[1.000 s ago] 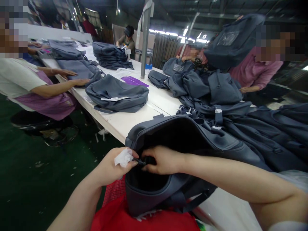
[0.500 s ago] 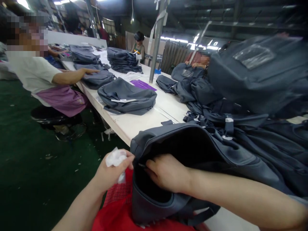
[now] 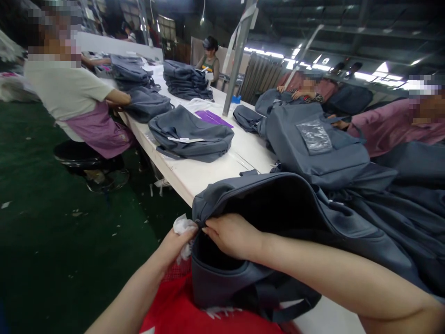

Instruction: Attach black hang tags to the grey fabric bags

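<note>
A dark grey-blue bag [image 3: 219,285] lies at the table's near edge with its zippered mouth gaping towards me. My left hand [image 3: 177,243] is closed at the left corner of the opening, with a crumpled white wad [image 3: 183,225], tissue or thin plastic, held in it. From inside the mouth, my right hand [image 3: 236,235] pinches the same corner, where the zipper ends. The two hands almost meet there, and the exact spot under the fingertips is hidden. Red cloth [image 3: 194,308] lies beneath the bag on my lap.
Another grey bag [image 3: 191,134] with a white strip lies ahead on the white table [image 3: 181,174]. Grey bags pile up on the right, one with a clear pocket [image 3: 314,136]. A metal post [image 3: 238,60] rises mid-table. Co-workers sit around it, one on a black stool [image 3: 83,155].
My left hand has closed in on the bag's corner, and my right hand has shifted up and left to it. The bag with the clear pocket has dropped onto the right-hand pile.
</note>
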The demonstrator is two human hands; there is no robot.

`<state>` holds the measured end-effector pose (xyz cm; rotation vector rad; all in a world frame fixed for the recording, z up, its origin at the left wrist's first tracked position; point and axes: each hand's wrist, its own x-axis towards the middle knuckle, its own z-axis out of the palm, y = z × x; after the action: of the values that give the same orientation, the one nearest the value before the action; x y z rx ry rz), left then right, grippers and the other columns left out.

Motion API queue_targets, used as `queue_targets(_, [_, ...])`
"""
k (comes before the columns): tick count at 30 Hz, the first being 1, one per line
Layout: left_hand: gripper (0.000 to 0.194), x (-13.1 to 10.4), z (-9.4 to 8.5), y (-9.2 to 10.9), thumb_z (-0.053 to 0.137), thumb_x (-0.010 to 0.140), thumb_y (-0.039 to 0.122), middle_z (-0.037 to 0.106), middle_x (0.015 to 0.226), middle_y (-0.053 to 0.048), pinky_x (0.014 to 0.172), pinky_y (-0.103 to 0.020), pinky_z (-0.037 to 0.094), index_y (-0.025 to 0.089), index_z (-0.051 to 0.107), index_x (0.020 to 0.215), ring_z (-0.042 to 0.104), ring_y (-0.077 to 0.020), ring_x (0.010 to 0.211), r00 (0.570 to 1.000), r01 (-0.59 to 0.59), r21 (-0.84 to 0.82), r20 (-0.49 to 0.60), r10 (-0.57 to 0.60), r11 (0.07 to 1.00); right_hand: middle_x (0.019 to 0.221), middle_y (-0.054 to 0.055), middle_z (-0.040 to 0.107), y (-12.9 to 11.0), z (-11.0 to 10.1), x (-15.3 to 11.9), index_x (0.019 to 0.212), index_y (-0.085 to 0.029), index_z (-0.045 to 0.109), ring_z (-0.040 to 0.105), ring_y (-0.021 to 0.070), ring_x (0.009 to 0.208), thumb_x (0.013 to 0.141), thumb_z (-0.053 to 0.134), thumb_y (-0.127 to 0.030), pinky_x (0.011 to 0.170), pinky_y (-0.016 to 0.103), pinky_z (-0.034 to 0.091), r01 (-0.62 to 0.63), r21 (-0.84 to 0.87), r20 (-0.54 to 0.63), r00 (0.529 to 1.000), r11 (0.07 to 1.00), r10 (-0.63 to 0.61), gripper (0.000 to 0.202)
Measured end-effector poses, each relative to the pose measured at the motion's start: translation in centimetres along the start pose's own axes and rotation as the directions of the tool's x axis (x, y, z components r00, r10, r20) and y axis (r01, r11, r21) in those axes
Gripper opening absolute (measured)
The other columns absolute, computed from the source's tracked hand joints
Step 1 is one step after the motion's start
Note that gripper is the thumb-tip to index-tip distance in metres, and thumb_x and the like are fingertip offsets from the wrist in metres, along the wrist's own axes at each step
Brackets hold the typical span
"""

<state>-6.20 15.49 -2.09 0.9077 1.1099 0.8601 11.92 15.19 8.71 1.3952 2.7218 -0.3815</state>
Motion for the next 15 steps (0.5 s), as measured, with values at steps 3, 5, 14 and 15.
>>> queue_targets(3, [0.05,-0.1,1.0,-0.3,0.079,0.062,0.047,0.07,0.086,-0.008,0.074,-0.031,0.051,0.013,0.064,0.094,0.067,-0.0234,0.084,0.995,0.042,-0.205,-0.083,-0.06,0.978,0.085,0.009,0.071,0.4,0.4,0.4,0.088,-0.016,0.064,0.067,0.022,0.075,0.098,0.035,-0.034,0.063,0.028,0.042,0.007,-0.031,0.019,1.0,0.999,-0.006,0.035])
queue_targets(5, [0.052,0.0,1.6,-0.2,0.084,0.057,0.041,0.07,0.087,-0.006,0.076,-0.031,0.051,0.013,0.063,0.095,0.067,-0.0222,0.084,0.995,0.035,-0.303,-0.074,-0.06,0.952,0.087,0.01,0.072,0.6,0.5,0.4,0.089,-0.016,0.065,0.067,0.0228,0.076,0.098,0.035,-0.033,0.063,0.029,0.044,0.012,-0.04,0.019,1.0,0.999,-0.011,0.036])
queue_targets(14, [0.043,-0.9,2.3,-0.8,0.085,0.056,0.037,0.068,0.077,-0.003,0.071,-0.03,0.052,0.016,0.062,0.086,0.064,-0.0182,0.072,0.971,-0.082,-0.188,-0.238,0.036,0.979,0.09,0.013,0.072,0.6,0.9,0.8,0.094,-0.013,0.068,0.068,0.0243,0.081,0.1,0.03,-0.031,0.071,0.032,0.048,0.01,-0.049,0.052,0.999,0.999,-0.008,0.043])
queue_targets(15, [0.04,-1.2,2.2,-1.0,0.084,0.058,0.037,0.068,0.077,-0.002,0.069,-0.029,0.052,0.017,0.062,0.085,0.064,-0.0181,0.071,0.958,-0.13,-0.102,-0.269,0.098,0.986,0.091,0.014,0.072,0.6,1.0,0.9,0.095,-0.013,0.068,0.068,0.0248,0.082,0.099,0.03,-0.03,0.072,0.032,0.049,0.019,-0.047,0.05,0.999,0.999,-0.017,0.042])
